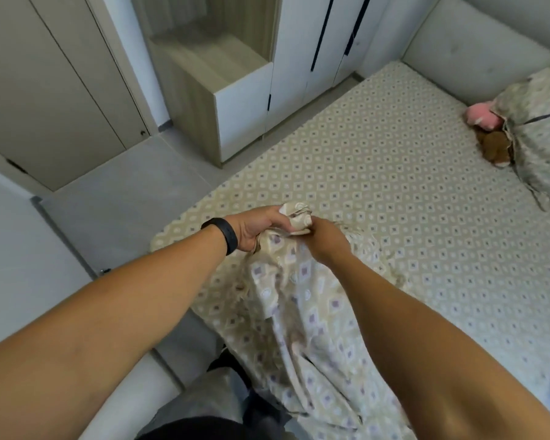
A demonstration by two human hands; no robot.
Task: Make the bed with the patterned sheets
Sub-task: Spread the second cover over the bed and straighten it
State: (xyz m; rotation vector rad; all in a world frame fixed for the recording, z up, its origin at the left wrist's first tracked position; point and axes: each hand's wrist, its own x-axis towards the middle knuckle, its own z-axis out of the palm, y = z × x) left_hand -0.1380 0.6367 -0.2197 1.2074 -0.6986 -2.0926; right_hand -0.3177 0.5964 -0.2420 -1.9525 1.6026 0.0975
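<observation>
A beige sheet with a diamond pattern [378, 173] lies flat over the mattress. Above the bed's near corner hangs a bunched cloth of the same pattern [302, 312], draping down toward me. My left hand [254, 231], with a black band on its wrist, grips the gathered top of this cloth. My right hand [326, 239] grips the same bunch right beside it, and a crumpled tip of fabric sticks up between the two hands.
A patterned pillow [543, 134] lies at the head of the bed, with a pink soft toy [483, 117] and a brown one [492, 147] beside it. White wardrobes [305, 58] and a low cabinet [232, 109] line the far side. Grey tiled floor [115, 192] is to the left.
</observation>
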